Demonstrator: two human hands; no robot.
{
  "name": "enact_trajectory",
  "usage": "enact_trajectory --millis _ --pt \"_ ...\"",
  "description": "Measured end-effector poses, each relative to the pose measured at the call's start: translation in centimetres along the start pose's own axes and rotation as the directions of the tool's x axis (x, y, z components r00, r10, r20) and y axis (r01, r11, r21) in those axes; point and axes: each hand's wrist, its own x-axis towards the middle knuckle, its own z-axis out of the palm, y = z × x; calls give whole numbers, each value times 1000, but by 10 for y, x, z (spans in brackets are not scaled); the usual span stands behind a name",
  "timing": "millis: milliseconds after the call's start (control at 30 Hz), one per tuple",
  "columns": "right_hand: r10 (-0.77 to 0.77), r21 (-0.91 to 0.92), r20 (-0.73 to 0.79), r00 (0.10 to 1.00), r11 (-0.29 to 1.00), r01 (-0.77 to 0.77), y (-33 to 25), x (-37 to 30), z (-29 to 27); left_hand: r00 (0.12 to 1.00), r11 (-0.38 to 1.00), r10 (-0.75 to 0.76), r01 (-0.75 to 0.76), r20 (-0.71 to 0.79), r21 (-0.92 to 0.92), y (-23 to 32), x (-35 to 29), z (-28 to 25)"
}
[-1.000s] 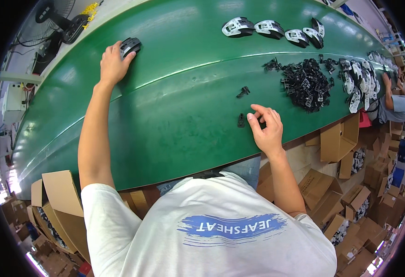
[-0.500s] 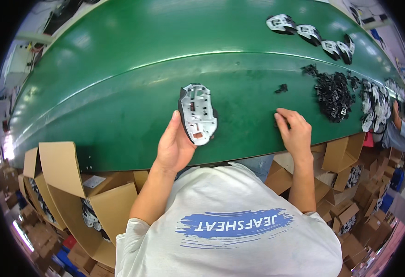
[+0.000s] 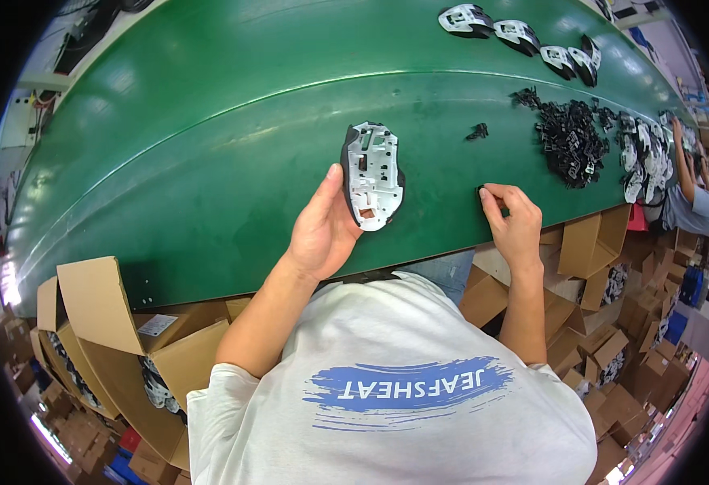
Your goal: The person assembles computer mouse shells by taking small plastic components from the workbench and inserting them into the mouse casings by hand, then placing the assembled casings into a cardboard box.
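Left hand grips a mouse shell, white inside facing up, over the green worktop. Right hand pinches a small black part just right of the shell. Pile of black parts lies well apart, farther right.
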Motion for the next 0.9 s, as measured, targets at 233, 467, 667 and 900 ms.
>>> enact_trajectory --millis 233,467,667,900 --pt "288 467 358 889 769 -437 -19 -19 -25 998 998 -56 54 35 32 -18 -1 10" --pt "57 687 140 988 713 -139 -91 1 5 991 993 -60 46 119 112 -29 -10 28" --pt "-329 197 -150 932 914 355 -93 19 14 994 991 -62 50 93 126 -32 -22 36" --pt "-441 154 -58 896 882 445 -92 21 6 986 979 -159 152 41 136 -26 -23 35"
